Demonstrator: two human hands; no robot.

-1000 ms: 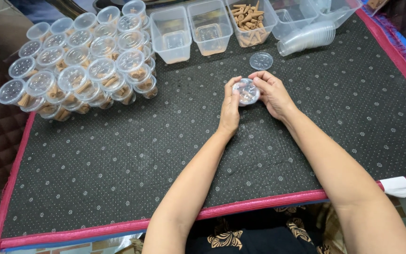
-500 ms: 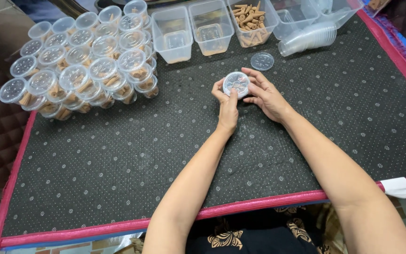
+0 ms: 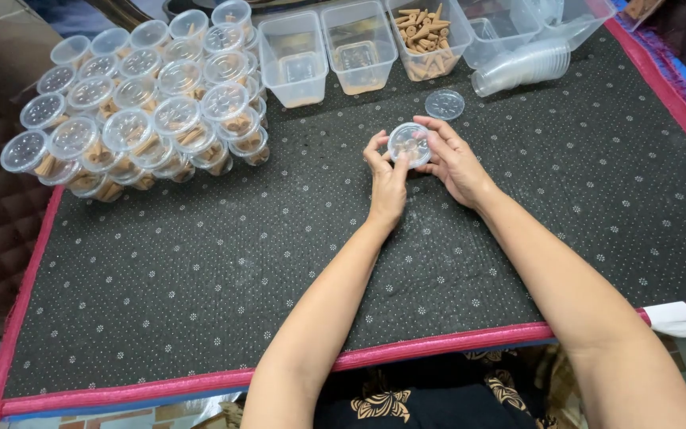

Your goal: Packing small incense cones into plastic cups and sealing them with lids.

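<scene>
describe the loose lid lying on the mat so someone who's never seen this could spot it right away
Start at the dark dotted mat with its pink border, then go to the far edge, where a clear tub of brown cones stands. Just in front of that tub, past the two hands, lies the loose lid: a flat, clear round disc, lying alone with no cup under it, unlike the lidded cups stacked at far left.

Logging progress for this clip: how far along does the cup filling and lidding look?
Done: a stack of lidded cups holding brown cones at far left. In hand: the left hand and right hand hold a small lidded cup. Left: loose cones in a tub, a spare lid and nested empty cups.
</scene>
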